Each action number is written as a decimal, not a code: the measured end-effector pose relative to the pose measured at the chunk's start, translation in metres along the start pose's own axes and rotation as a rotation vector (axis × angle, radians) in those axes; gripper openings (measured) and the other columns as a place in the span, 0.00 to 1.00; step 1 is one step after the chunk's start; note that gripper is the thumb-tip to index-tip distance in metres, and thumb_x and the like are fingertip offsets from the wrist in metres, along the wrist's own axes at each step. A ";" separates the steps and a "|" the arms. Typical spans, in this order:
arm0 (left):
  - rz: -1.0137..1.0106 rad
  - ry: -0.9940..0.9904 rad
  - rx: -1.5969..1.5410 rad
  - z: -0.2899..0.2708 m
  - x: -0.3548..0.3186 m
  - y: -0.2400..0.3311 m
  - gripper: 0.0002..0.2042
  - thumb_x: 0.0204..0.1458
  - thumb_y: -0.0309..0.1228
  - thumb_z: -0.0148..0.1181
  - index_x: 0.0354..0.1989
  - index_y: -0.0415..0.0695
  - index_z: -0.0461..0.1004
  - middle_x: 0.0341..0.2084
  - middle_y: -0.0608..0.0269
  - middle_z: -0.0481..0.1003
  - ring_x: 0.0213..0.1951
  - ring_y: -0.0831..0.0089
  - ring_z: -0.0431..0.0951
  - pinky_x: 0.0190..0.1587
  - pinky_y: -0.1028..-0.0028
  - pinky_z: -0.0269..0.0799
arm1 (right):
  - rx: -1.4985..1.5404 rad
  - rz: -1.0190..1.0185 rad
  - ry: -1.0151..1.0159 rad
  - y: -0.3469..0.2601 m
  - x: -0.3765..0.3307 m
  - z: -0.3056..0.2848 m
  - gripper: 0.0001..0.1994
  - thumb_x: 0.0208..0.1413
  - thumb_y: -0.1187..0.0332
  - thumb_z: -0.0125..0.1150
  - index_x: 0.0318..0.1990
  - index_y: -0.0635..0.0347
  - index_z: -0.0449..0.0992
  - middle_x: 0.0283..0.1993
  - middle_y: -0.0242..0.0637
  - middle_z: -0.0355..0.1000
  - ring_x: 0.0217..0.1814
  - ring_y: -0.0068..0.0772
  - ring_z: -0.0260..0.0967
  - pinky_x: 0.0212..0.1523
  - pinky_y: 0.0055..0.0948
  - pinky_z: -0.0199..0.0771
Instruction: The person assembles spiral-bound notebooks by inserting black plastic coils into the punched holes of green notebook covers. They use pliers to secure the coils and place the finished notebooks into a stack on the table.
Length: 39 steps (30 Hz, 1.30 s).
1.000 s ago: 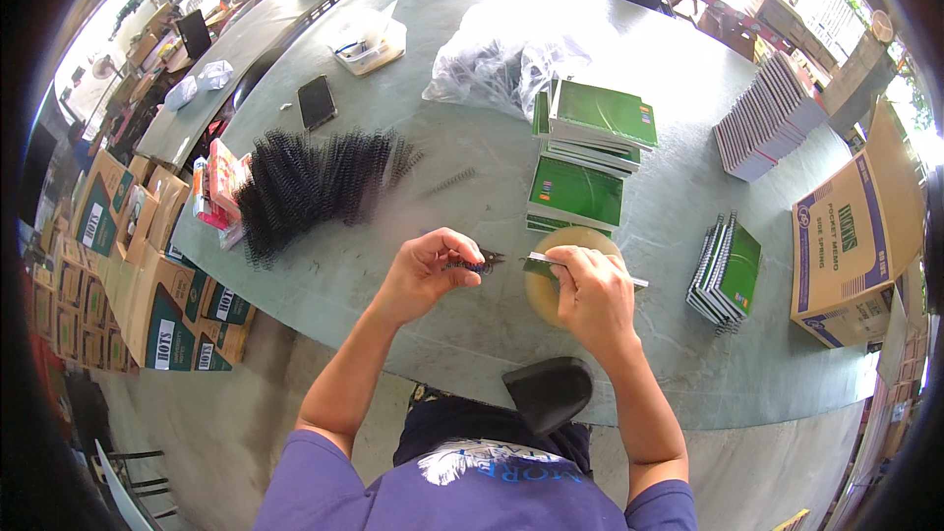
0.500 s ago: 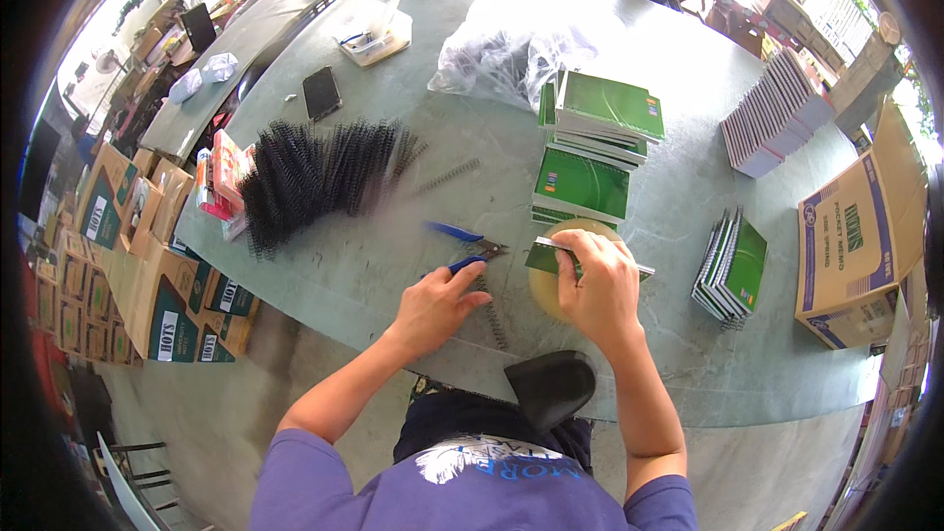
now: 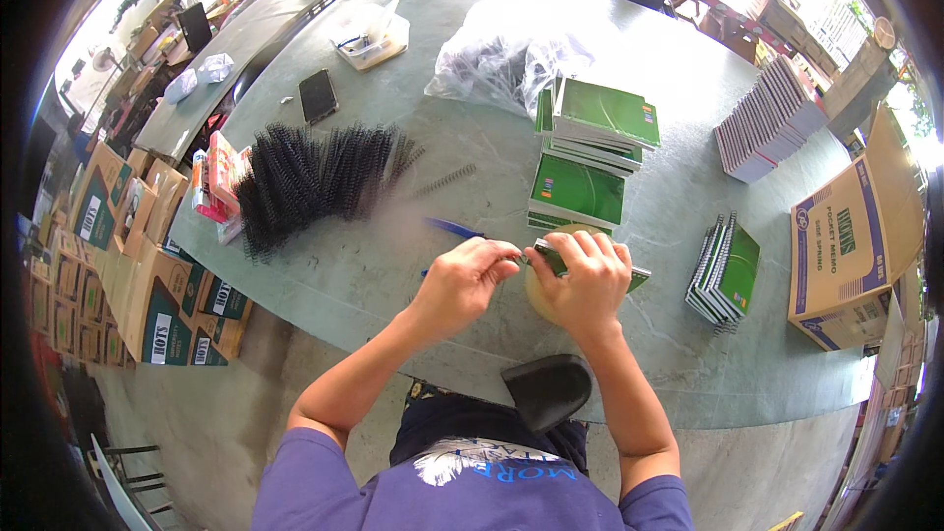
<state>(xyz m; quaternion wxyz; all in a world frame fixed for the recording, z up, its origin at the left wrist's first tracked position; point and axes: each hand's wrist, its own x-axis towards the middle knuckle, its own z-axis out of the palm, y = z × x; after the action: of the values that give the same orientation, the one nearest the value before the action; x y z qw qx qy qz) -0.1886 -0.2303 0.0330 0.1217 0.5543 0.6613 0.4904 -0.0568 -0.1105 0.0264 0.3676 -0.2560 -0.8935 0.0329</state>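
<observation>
My right hand (image 3: 590, 280) grips a small green notebook (image 3: 640, 277), its edge showing past both sides of the fingers. Close against it, my left hand (image 3: 460, 283) is closed in a pinch, fingertips meeting the notebook's left end. The pinch appears to be on a spiral binding coil, mostly hidden by the fingers. Under the notebook a round yellowish disc (image 3: 541, 297) lies on the table. Blue-handled pliers (image 3: 453, 227) lie just beyond my left hand, partly covered by it.
Black spiral coils (image 3: 320, 172) lie heaped at left, near a phone (image 3: 318, 96) and plastic tub (image 3: 372, 42). Green notebooks (image 3: 580, 187) are stacked ahead, with more notebooks (image 3: 728, 270) at right. A clear plastic bag (image 3: 501, 64) sits behind; an open carton (image 3: 841, 246) stands at far right.
My left hand has moved right and up from the pliers to the notebook's left end. The loose coil beside it no longer shows on the table. My right hand keeps its hold.
</observation>
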 end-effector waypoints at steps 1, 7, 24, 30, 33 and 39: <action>0.011 -0.023 0.039 0.004 0.001 0.002 0.09 0.51 0.23 0.60 0.41 0.39 0.76 0.31 0.52 0.76 0.31 0.64 0.78 0.34 0.71 0.73 | 0.011 0.010 -0.014 0.000 0.000 -0.002 0.13 0.43 0.56 0.66 0.33 0.52 0.78 0.28 0.28 0.74 0.32 0.31 0.70 0.38 0.33 0.61; 0.163 0.129 0.175 0.019 0.007 -0.002 0.09 0.49 0.25 0.62 0.39 0.37 0.75 0.29 0.52 0.76 0.30 0.60 0.76 0.32 0.69 0.72 | 0.152 0.002 -0.088 0.000 -0.003 -0.013 0.10 0.45 0.63 0.64 0.35 0.52 0.79 0.31 0.30 0.76 0.35 0.32 0.72 0.38 0.33 0.64; -0.091 -0.284 0.142 -0.027 0.030 -0.004 0.11 0.51 0.29 0.60 0.41 0.42 0.71 0.33 0.53 0.73 0.30 0.63 0.76 0.35 0.68 0.71 | 0.295 0.009 -0.191 -0.004 0.009 -0.016 0.08 0.49 0.71 0.59 0.38 0.57 0.70 0.37 0.34 0.73 0.39 0.39 0.71 0.41 0.37 0.65; 0.013 -0.212 0.277 -0.023 0.032 -0.007 0.06 0.50 0.29 0.61 0.32 0.43 0.70 0.29 0.59 0.68 0.33 0.64 0.72 0.36 0.66 0.69 | 0.442 0.024 -0.213 0.001 0.011 -0.014 0.09 0.46 0.74 0.60 0.35 0.58 0.69 0.35 0.36 0.71 0.39 0.42 0.70 0.42 0.38 0.65; 0.406 0.070 0.718 0.009 0.007 0.016 0.09 0.53 0.36 0.58 0.34 0.43 0.73 0.29 0.54 0.69 0.36 0.59 0.72 0.39 0.66 0.68 | 0.486 0.035 -0.204 0.002 0.009 -0.010 0.10 0.45 0.75 0.61 0.37 0.59 0.69 0.36 0.38 0.70 0.41 0.43 0.69 0.43 0.38 0.66; -0.031 -0.788 0.080 0.064 -0.062 0.020 0.19 0.51 0.34 0.59 0.54 0.54 0.71 0.30 0.52 0.69 0.37 0.59 0.73 0.41 0.61 0.69 | 0.361 0.203 -0.359 0.021 0.014 -0.041 0.10 0.43 0.79 0.63 0.36 0.63 0.75 0.36 0.42 0.75 0.42 0.38 0.73 0.45 0.31 0.71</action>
<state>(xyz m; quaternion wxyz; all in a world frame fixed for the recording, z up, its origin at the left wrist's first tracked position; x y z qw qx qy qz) -0.1086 -0.2523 -0.0062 0.3519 0.6945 0.5906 0.2122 -0.0290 -0.0906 0.0600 0.2378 -0.2647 -0.8937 0.2733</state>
